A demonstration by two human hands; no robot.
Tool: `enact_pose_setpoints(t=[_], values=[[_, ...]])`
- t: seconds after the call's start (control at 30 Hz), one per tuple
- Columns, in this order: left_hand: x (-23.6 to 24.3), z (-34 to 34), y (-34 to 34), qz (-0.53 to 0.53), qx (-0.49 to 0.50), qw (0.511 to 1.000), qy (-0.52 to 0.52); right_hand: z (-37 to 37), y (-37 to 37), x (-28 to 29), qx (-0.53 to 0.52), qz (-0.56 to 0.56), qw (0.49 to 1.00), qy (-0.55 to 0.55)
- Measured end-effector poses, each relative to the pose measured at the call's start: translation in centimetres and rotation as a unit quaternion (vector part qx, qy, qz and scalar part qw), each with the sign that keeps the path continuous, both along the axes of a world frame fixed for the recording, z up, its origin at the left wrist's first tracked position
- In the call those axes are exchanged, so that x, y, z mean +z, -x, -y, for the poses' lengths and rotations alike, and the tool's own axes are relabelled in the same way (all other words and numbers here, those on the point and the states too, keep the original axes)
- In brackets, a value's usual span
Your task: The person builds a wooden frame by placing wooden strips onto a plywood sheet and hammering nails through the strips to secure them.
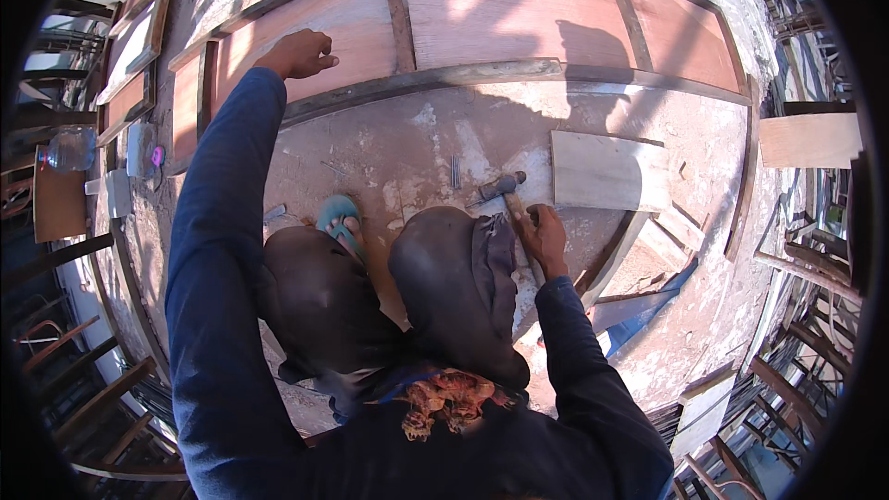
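My right hand [544, 239] is closed round the wooden handle of a claw hammer [501, 187]. The hammer's head lies low beside my right knee, close to the floor. My left hand [298, 54] is stretched forward with its fingers curled. It is over the near left part of a framed wooden panel [491, 28], and whatever is in the fingers, if anything, is hidden. A few nails [455, 171] lie on the floor just beyond the hammer. To the right of the hammer rests a flat piece of plywood [602, 171].
Wooden offcuts [662, 236] and a blue sheet [639, 319] lie on the right. Far left are a clear water jug [69, 148] and more framed panels [139, 37]. My foot in a green flip-flop [341, 216] is planted in front. Lumber and bars crowd both sides.
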State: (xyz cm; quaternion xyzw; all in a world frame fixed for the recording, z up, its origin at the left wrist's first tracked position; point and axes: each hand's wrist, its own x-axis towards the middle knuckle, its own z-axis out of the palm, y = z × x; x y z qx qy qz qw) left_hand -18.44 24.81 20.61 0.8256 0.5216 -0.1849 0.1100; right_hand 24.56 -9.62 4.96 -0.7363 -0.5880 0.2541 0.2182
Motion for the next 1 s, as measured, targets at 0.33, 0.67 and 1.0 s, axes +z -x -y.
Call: enact_pose_setpoints(t=[0.33, 0.67, 1.0], values=[[-9.9, -13.4, -0.4, 0.032, -0.011, 0.995, -0.096, -28.6, -0.3, 9.8, 0.220, 0.193, 0.954, -0.063], [-17.9, -28.8, -2.4, 0.158, 0.091, 0.941, -0.286, -30.7, 3.9, 1.9, 0.209, 0.268, 0.940, -0.022], [-22.2, -29.7, -6.1, 0.208, 0.173, 0.909, -0.317, -31.2, 4.8, 1.7, 0.187, 0.223, 0.957, -0.016]])
